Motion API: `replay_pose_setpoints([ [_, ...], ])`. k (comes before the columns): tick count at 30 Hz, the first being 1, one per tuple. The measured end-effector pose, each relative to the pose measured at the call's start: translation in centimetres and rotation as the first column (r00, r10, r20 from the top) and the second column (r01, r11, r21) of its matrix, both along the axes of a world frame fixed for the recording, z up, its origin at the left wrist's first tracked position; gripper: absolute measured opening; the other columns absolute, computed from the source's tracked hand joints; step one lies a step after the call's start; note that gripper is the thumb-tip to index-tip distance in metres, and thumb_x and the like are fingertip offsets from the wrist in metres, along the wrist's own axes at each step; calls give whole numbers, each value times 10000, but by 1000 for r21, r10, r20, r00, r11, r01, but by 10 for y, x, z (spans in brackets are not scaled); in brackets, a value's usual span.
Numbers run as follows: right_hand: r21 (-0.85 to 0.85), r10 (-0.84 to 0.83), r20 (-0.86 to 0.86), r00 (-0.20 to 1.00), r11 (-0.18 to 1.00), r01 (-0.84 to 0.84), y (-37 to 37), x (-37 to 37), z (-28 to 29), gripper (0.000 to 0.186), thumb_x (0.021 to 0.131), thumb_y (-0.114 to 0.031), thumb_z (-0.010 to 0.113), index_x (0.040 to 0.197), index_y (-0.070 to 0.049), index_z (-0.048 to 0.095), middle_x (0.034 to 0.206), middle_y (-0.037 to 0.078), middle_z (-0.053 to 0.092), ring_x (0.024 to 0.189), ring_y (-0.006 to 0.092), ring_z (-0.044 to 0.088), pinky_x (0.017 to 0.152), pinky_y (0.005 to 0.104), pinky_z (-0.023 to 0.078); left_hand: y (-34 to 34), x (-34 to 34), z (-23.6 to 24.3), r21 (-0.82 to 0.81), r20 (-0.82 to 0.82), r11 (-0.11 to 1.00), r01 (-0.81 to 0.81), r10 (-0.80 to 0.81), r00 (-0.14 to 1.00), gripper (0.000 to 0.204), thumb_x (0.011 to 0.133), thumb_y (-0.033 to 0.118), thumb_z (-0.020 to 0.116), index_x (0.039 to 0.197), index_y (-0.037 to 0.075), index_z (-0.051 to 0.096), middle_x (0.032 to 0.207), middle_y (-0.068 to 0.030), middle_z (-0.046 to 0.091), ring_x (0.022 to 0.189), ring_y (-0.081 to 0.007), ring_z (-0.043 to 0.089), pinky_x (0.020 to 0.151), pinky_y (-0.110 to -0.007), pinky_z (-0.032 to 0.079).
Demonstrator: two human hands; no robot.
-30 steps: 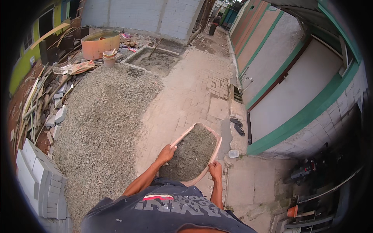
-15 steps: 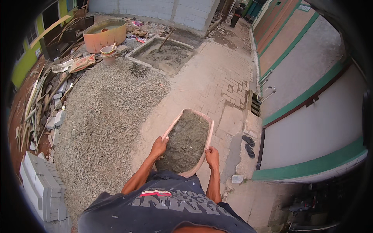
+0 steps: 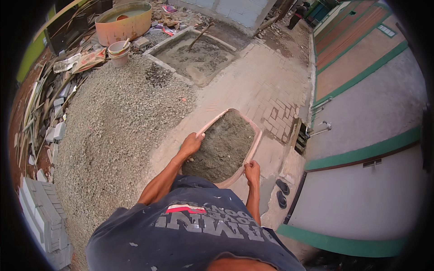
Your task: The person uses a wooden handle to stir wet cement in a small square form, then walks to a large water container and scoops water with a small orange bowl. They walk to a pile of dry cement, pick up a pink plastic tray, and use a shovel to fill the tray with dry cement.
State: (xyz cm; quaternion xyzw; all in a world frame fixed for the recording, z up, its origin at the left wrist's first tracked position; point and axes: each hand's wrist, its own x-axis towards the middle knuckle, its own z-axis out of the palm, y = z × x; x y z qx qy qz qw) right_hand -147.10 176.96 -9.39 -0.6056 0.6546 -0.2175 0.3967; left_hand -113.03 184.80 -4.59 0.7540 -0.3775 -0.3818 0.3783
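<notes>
In front of my waist I hold a pale pink tub [image 3: 257, 135] with a raised rim, its near end against my shirt. Grey sand or mortar mix [image 3: 224, 147] fills it, heaped unevenly. My left hand [image 3: 191, 145] is closed round the left rim, thumb over the edge. On the opposite rim my right hand [image 3: 252, 171] grips lower down, nearer to my body. Both forearms are bent. The undersides of the fingers are hidden.
A broad gravel heap [image 3: 122, 122] lies to my left, beside stacked grey blocks [image 3: 45, 212]. Ahead are a framed pit of wet mortar [image 3: 194, 56] with a stick in it, nested buckets [image 3: 119, 54] and an orange vat [image 3: 124, 27]. Black sandals [image 3: 282, 193] lie by the right wall. A person [image 3: 296, 16] stands far off.
My view has turned and shifted forward; the mortar pit and buckets look nearer. The tub stays in both hands and sits slightly farther right and higher in view.
</notes>
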Motion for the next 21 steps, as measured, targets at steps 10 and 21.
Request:
replay_pose_setpoints([
  [10,-191,-169,80,982,965,182,-223,100,34,271,852,-142,679,1052,22,600,814,46,606,712,126,552,634,288,462,-256,94,27,-38,-32,992,122,-123,992,609,978,526,487,1046,-70,591,921,-260,638,879,-384,631,785,-466,471],
  [21,-59,-2,-12,1000,998,1,-521,166,-17,290,867,-185,671,1057,14,579,857,93,607,730,169,587,622,323,488,-493,149,-31,28,-8,999,-43,43,999,594,975,506,489,1037,-76,592,955,-275,647,906,-407,636,808,-475,470],
])
